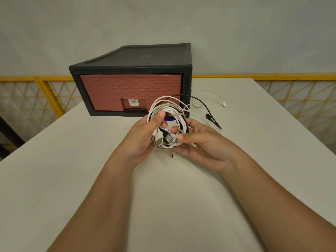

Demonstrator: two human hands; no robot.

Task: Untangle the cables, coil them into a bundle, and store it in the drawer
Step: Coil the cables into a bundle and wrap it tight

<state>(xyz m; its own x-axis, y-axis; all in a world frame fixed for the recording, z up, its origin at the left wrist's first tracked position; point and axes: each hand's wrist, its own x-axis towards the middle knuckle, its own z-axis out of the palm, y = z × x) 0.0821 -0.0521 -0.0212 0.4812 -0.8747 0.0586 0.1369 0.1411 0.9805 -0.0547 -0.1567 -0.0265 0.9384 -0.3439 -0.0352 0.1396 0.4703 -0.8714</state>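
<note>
A white table is filling most of the view, with a plain grey wall rising behind it. A yellow railing with wire mesh is running along behind the table's far edge on both sides. A black drawer unit is sitting at the far edge, turned slightly. Its brick-patterned reddish drawer is sitting pushed in, with a small label above the handle recess.

The cable bundle is being held above the middle of the table, just in front of the drawer. It is showing as a loose coil of white, beige and black cables, with several USB plugs and an audio jack gathered at its lower side. A white cable end and a black cable end are trailing out of the coil and lying on the table toward the far right corner, beside the unit.

The left hand is gripping the coil, thumb pressing on its outer loops and fingers curling through the middle. The right hand is cupping the coil from the right, thumb pinching the strands near the plugs, fingers lying underneath.
</note>
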